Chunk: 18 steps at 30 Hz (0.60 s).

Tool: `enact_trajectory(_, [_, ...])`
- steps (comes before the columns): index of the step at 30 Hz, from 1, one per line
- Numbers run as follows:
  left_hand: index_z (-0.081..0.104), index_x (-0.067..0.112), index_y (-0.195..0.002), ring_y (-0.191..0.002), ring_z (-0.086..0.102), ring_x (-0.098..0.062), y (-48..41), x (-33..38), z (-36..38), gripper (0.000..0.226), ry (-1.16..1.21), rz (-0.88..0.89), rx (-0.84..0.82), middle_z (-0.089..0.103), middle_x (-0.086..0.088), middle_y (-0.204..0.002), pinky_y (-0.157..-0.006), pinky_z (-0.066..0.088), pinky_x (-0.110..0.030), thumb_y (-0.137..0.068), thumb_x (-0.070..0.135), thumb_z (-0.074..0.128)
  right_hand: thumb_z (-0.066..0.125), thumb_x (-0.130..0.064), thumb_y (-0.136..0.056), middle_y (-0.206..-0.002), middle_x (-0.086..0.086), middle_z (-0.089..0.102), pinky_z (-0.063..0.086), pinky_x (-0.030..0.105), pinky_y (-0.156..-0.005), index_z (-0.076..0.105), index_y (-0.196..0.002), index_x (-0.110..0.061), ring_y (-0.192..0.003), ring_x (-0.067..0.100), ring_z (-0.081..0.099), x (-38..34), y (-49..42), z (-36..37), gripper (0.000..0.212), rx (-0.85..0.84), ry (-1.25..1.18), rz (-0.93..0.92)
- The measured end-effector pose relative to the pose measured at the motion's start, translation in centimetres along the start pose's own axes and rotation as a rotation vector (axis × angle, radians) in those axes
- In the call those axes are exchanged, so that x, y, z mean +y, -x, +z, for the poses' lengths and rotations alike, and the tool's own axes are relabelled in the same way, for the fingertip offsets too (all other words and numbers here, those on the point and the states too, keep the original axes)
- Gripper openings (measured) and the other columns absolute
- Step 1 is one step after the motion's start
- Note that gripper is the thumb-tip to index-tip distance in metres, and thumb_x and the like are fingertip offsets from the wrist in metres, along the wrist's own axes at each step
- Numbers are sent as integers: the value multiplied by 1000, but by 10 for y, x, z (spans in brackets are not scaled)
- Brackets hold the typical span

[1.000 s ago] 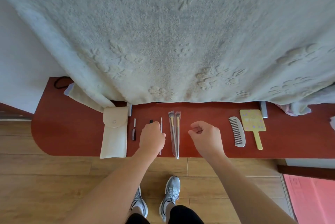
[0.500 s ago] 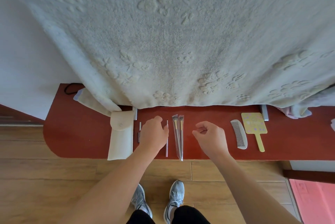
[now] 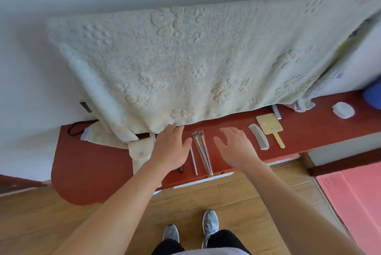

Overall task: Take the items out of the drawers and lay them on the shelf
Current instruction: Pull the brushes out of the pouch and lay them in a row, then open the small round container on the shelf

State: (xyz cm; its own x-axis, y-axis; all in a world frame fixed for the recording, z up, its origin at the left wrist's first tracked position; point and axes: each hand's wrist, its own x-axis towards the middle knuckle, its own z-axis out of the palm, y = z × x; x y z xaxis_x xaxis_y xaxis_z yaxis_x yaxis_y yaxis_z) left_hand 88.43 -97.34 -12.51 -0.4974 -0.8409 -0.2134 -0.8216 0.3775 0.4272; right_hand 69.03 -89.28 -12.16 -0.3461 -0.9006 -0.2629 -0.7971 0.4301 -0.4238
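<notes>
Several small items lie in a row on the red-brown shelf (image 3: 86, 164). From the left: a cream pouch (image 3: 140, 151), a dark pencil-like stick (image 3: 181, 169) mostly under my left hand, a thin silver stick (image 3: 193, 161), two wrapped brushes (image 3: 203, 149), a white comb (image 3: 258, 136) and a yellow hand mirror (image 3: 270, 127). My left hand (image 3: 170, 147) hovers flat, fingers spread, over the items beside the pouch and holds nothing. My right hand (image 3: 235, 147) is open too, just right of the brushes. No drawer is in view.
A cream towel (image 3: 185, 65) hangs down the wall to the shelf's back edge. A white pad (image 3: 343, 110) and a blue object (image 3: 373, 97) sit at the shelf's far right. A black cord (image 3: 72, 129) lies at its left. Wooden floor, my shoes and a pink mat (image 3: 354, 195) are below.
Both hands have opened from loosely curled to flat with spread fingers, and the left has let go of the thin stick. The view has tilted up and to the side.
</notes>
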Motion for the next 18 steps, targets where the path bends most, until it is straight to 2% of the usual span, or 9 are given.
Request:
enact_trajectory(4, [28, 13, -153, -148, 21, -24, 12, -3, -19, 58, -65, 76, -55, 27, -8, -160, -121, 19, -42, -105, 44, 30, 30, -47, -101, -151, 1, 39, 26, 40, -115, 39, -147, -17, -141, 21, 29, -13, 28, -7, 55, 30, 59, 23])
enact_trajectory(6, [30, 12, -152, -146, 26, -25, 16, -5, -26, 57, -91, 113, -63, 33, -9, -156, -120, 23, -43, -105, 43, 29, 30, -43, -102, -148, 2, 43, 26, 38, -114, 43, -143, -14, -139, 21, 32, -19, 42, -10, 52, 63, 83, 28])
enact_trajectory(10, [45, 9, -136, -128, 44, -28, 23, -6, -36, 48, -144, 184, -85, 49, -7, -131, -108, 36, -44, -103, 41, 28, 29, -41, -102, -143, 2, 46, 27, 38, -112, 49, -135, -13, -135, 21, 35, -27, 68, -15, 48, 116, 86, 80])
enact_trajectory(11, [46, 8, -132, -126, 45, -28, 25, -4, -39, 46, -155, 198, -96, 50, -7, -130, -107, 36, -45, -104, 40, 27, 29, -41, -102, -143, 2, 46, 28, 37, -111, 50, -135, -13, -135, 21, 36, -28, 74, -17, 48, 123, 87, 94])
enact_trajectory(14, [39, 8, -144, -142, 32, -25, 32, 3, -45, 51, -168, 234, -116, 36, -9, -154, -116, 28, -43, -105, 38, 26, 29, -41, -102, -143, 2, 46, 28, 37, -110, 49, -136, -14, -135, 21, 35, -26, 92, -23, 49, 139, 87, 123])
enact_trajectory(18, [34, 11, -150, -145, 29, -22, 39, 17, -46, 53, -170, 282, -112, 32, -6, -158, -117, 27, -43, -105, 38, 26, 26, -41, -102, -139, 2, 50, 32, 38, -106, 52, -130, -13, -132, 21, 39, -16, 113, -32, 48, 196, 36, 167])
